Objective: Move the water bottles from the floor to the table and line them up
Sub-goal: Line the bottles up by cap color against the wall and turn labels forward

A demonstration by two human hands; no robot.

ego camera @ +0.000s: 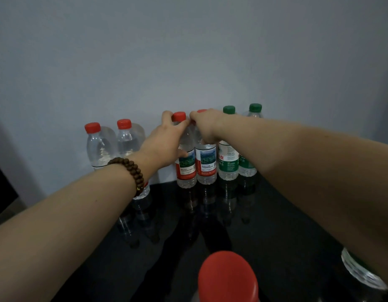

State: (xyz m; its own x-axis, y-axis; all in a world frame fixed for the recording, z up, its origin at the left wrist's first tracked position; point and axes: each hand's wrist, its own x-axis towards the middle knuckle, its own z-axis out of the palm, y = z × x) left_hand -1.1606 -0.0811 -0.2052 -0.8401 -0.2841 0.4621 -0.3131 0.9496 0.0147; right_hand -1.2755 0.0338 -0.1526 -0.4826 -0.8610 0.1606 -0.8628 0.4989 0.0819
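Several water bottles stand in a row along the far edge of a glossy black table (265, 225), against a pale wall. My left hand (166, 140) grips the shoulder of a red-capped bottle (186, 168) near the middle. Right beside it, my right hand (207, 127) grips the neck of a second red-capped bottle (206, 164), covering most of its cap. Two more red-capped bottles (99, 147) (127, 138) stand at the left. Two green-capped bottles (228, 160) (250, 162) stand at the right.
A red cap (229, 277) of a close bottle fills the bottom centre. Part of another clear bottle (360, 273) shows at the bottom right under my right forearm. A bead bracelet (132, 171) circles my left wrist. The table's left edge runs diagonally beneath my left forearm.
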